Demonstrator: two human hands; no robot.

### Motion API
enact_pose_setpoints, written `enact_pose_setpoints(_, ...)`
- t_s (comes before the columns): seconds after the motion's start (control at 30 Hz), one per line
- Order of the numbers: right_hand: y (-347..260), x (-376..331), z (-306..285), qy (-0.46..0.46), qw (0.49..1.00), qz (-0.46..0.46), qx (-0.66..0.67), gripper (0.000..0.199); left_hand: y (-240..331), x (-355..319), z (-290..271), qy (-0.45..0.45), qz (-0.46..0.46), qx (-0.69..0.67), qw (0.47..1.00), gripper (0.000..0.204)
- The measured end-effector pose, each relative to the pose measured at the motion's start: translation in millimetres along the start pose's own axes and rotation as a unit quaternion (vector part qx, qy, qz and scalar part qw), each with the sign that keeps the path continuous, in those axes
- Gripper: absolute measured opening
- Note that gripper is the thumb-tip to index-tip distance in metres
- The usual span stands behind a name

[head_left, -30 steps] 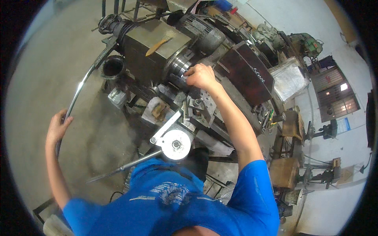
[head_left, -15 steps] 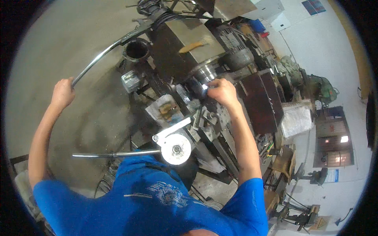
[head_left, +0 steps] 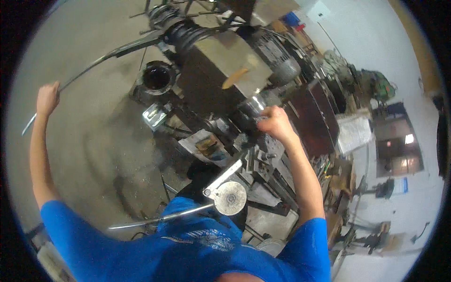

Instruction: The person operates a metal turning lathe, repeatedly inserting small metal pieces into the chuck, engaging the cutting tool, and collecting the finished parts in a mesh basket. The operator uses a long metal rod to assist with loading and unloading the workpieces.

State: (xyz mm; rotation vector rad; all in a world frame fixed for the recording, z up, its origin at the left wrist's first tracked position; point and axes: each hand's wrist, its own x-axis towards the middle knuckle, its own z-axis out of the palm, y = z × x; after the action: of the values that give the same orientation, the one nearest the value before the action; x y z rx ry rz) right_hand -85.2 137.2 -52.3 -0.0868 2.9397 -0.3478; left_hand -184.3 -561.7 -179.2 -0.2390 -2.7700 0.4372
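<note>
In the closed left hand [head_left: 48, 98], a long grey metal lever [head_left: 89, 69] is gripped, its axis slanting away rightward. Just beyond the curled right hand [head_left: 276, 124], whose hold cannot be told, a shiny cylindrical metal spindle [head_left: 255, 104] is mounted.

brush with yellow handle [head_left: 235, 78], lying flat | dark reddish-brown box [head_left: 315, 117], pale sheet [head_left: 354, 134] just beside it | green bulky thing [head_left: 378, 85], blurred | blue container [head_left: 291, 19], small red item [head_left: 300, 27] near | white wall [head_left: 376, 37], window [head_left: 399, 145], blue-and-white notice [head_left: 400, 185] near it | grey floor [head_left: 89, 122]
</note>
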Motion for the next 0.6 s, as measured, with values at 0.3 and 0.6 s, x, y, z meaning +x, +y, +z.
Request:
enact_pose_setpoints(0.3, 17.5, -137.9, -26.6, 0.249, 0.962, -0.106, 0.023, 0.041, 244.3, 9.4, -5.7, 0.105, -0.159, -0.467, 0.864, 0.021)
enact_pose_setpoints(0.6, 101.0, -335.1, 21.3, 0.231, 0.937, 0.253, 0.07, 0.038, 349.7, 44.5, 46.1, -0.158, 0.255, -0.111, 0.948, 0.027)
